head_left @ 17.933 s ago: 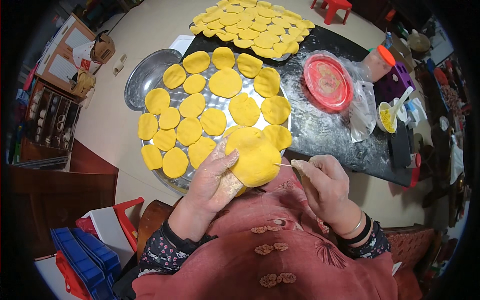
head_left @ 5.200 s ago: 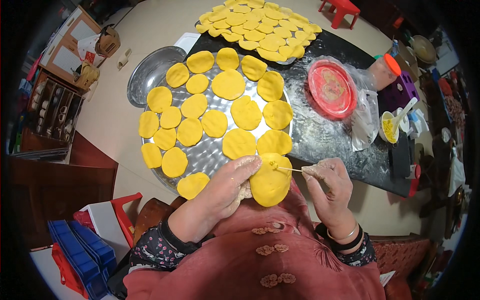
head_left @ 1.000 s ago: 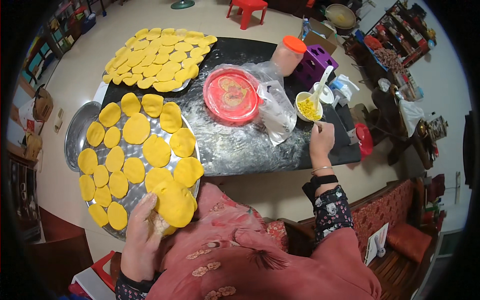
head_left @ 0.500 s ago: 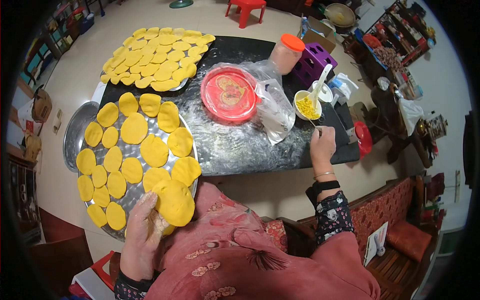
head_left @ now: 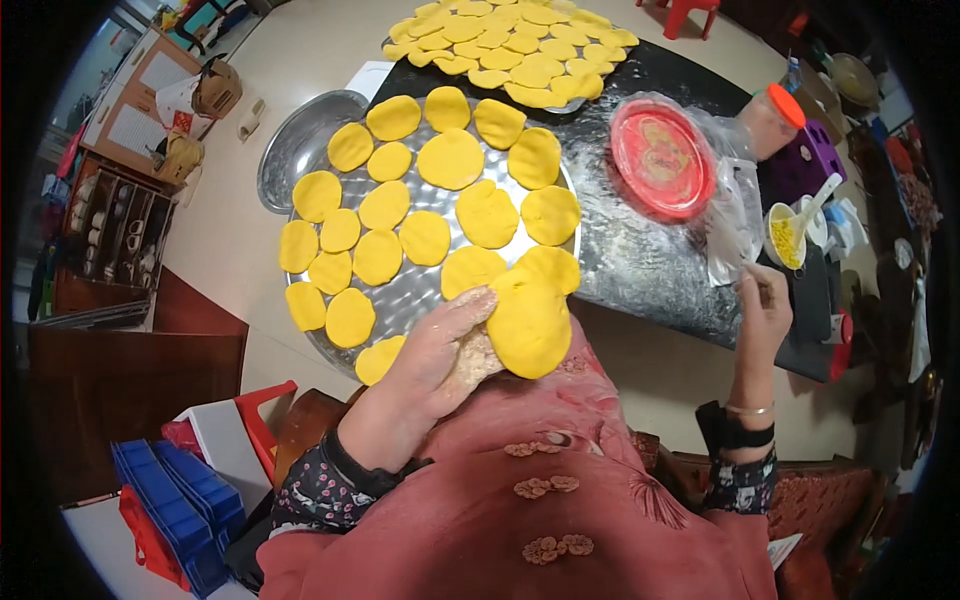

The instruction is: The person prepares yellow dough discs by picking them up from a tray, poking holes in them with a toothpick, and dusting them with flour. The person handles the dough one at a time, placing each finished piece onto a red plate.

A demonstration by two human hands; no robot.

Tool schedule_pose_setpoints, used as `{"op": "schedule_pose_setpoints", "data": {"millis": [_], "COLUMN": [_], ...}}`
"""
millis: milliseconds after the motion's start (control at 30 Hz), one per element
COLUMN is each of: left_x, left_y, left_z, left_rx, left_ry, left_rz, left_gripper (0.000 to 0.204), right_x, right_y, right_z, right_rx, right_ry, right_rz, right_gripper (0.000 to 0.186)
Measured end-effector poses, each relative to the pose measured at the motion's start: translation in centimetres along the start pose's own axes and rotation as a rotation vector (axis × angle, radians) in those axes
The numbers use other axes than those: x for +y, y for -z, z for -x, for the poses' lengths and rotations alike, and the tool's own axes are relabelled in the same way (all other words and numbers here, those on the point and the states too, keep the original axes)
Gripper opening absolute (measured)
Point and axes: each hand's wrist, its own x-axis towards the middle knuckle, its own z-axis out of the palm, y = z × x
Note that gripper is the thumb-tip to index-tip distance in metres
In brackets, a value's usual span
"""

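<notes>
My left hand (head_left: 440, 345) is closed on a flattened yellow dough disc (head_left: 531, 325), its thumb on the near edge and its palm dusted with flour. Under and beyond it, a round metal tray (head_left: 467, 228) carries several similar dough discs, spaced apart. My right hand (head_left: 765, 297) hovers by the table's front right, fingertips pinched together; whatever they hold is too small to make out. Just beyond that hand stands a white bowl (head_left: 777, 213) of small yellow bits, with a white spoon (head_left: 815, 205) leaning in it.
A second tray of dough discs (head_left: 505, 45) lies on the floured black table (head_left: 640, 270). Also on it are a red round lid (head_left: 663, 158), a clear plastic bag (head_left: 735, 190), an orange-lidded jar (head_left: 772, 122) and a purple holder (head_left: 815, 160). A metal basin (head_left: 285, 150) sits behind the near tray.
The view has swung left, so everything sits farther right. My right hand has drawn back from the bowl toward the bag. My left hand still holds the dough disc.
</notes>
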Motion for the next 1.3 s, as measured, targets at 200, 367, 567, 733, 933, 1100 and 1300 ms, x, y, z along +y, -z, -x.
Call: {"op": "schedule_pose_setpoints", "data": {"millis": [200,367,567,733,933,1100,1300], "left_x": [-0.3,-0.3,0.0,0.2,0.1,0.1,0.0], "left_y": [0.2,-0.1,-0.2,-0.3,-0.1,-0.3,-0.6], "left_z": [-0.4,0.0,1.0,1.2,1.2,1.1,1.1], "left_rx": [-0.046,-0.050,-0.053,-0.059,-0.078,-0.089,-0.082], "left_ry": [0.021,0.020,-0.014,-0.030,-0.046,-0.049,-0.062], "left_rz": [-0.031,-0.042,-0.074,-0.094,-0.117,-0.144,-0.112], "left_gripper": [0.036,0.037,0.042,0.042,0.040,0.043,0.036], "right_x": [-9.5,-11.8,-12.8,-12.7,-12.3,-12.2,-12.2], "right_y": [-3.4,-5.5,-6.9,-7.2,-7.3,-7.5,-7.7], "right_z": [4.0,6.2,6.5,6.6,6.7,6.7,6.9], "right_rx": [-0.357,-0.475,-0.551,-0.538,-0.532,-0.531,-0.539], "right_ry": [0.416,0.564,0.723,0.757,0.764,0.772,0.698], "right_rz": [0.181,0.117,0.156,0.173,0.181,0.195,0.154], "right_gripper": [0.017,0.027,0.033,0.032,0.031,0.032,0.031]}}
